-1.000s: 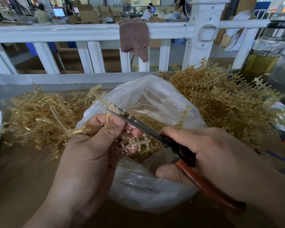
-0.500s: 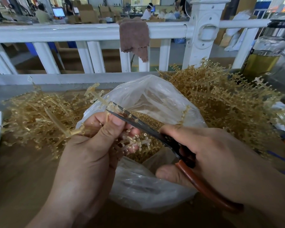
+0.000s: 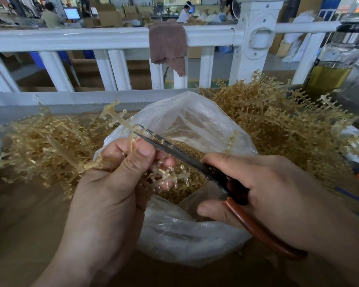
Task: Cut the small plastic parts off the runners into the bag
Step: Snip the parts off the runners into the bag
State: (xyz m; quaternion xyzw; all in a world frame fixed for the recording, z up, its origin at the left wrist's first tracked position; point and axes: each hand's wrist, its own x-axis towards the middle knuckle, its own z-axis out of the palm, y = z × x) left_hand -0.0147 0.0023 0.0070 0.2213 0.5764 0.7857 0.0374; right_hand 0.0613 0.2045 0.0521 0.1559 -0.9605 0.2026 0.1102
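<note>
A translucent amber branched plastic runner point(image 3: 120, 119) stood slanted over the open mouth of a clear, crumpled plastic bag point(image 3: 195, 241). Its far end pointed up and left, and its near end carried a cluster of small ring-tipped plastic parts point(image 3: 170, 177). The left grip point(image 3: 112, 183) pinched its middle. Dark-bladed cutters with red-brown handles point(image 3: 255, 226), held in the right grip point(image 3: 274, 189), pointed far-left with their blade tips narrowly parted against the runner's stem. Inside the bag lay a bed of loose amber cut pieces point(image 3: 187, 154). On the brown counter point(image 3: 19, 224), a tangled left heap of runners point(image 3: 39, 146) lay beside the bag, and a taller right heap of runners point(image 3: 278, 125) rose behind it.
</note>
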